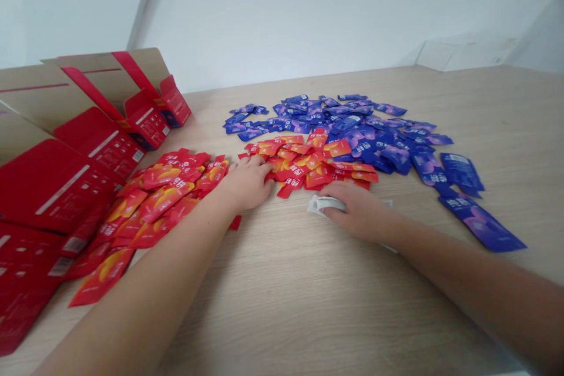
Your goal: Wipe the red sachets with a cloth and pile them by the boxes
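Observation:
My left hand (251,182) lies with its fingers stretched at the left edge of a pile of red and orange sachets (304,158). Whether a sachet is under the fingertips is hidden. Just below that pile, my right hand (355,205) is closed around a white curved piece (328,204) low over the table. Pale clear-looking edges stick out past the hand on its right, and its full shape is covered by the hand. More red and orange sachets (165,194) are heaped left of my left hand, partly behind the forearm.
Open red cartons (66,182) stand in a row along the left, flaps raised. Blue and purple sachets (361,135) spread behind the middle pile, some trailing right. The wooden table (282,294) meets a white wall, with a whitish box-like thing (462,54) at back right.

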`<state>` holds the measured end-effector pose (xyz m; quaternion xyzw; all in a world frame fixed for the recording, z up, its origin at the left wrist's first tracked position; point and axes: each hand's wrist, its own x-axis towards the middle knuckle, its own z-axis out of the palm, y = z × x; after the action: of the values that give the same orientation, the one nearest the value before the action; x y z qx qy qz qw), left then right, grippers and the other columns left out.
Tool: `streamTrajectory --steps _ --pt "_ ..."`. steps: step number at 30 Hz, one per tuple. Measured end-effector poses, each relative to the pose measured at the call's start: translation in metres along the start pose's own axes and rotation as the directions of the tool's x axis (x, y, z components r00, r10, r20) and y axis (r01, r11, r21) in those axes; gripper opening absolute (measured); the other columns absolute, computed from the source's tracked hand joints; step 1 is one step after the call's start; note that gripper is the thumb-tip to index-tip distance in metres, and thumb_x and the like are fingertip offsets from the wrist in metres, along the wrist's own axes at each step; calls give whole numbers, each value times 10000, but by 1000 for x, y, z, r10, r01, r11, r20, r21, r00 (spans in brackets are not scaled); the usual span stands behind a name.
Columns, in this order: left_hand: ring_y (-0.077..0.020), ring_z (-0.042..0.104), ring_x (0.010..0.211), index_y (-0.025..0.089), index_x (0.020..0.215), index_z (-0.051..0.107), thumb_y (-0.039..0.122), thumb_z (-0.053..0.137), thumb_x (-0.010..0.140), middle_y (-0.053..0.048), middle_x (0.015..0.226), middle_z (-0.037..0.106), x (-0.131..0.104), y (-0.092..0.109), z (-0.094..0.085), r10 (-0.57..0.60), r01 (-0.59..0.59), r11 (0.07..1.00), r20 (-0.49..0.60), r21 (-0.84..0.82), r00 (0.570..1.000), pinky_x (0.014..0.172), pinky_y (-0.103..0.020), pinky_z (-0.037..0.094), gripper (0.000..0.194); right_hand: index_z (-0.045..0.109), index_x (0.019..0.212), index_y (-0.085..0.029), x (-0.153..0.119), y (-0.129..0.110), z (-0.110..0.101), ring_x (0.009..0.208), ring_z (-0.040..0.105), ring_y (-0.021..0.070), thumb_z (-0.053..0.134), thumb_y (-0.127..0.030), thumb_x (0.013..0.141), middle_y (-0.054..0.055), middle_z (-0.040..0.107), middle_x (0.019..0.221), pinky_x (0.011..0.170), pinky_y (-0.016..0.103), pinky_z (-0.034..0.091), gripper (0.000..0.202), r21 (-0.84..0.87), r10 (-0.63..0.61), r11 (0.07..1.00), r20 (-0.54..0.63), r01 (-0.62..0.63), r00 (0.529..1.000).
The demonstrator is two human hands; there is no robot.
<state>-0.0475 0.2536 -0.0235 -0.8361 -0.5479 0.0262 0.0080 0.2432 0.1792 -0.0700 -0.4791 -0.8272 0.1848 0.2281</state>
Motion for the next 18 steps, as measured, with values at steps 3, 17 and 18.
streamTrajectory --steps 3,17,18 --pt "-415 467 1536 192 1538 595 516 540 1049 -180 1698 484 -5 -4 5 -21 21 1000 -3 -20 1000 1245 -580 410 589 772 1204 -228 0 0 0 1124 733 298 676 -254 972 105 805 1219 994 429 545 252 -11 8 1000 -10 -8 1000" --pt "-284 699 1339 134 1393 679 110 452 1024 -173 1467 704 -18 -11 -1 -132 117 988 -154 -102 979 1154 -372 540 434 762 1202 -231 1 0 -1 1133 732 299 675 -259 979 103 803 1226 995 426 548 241 -32 8 999 11 -7 1000" --pt "-293 728 1298 125 1424 666 93 427 1028 -179 1423 733 -21 -11 -4 -166 151 983 -164 -101 972 1124 -384 562 464 763 1203 -231 0 0 -1 1139 731 302 676 -267 981 106 802 1233 1002 429 549 241 -36 2 999 4 -2 1000"
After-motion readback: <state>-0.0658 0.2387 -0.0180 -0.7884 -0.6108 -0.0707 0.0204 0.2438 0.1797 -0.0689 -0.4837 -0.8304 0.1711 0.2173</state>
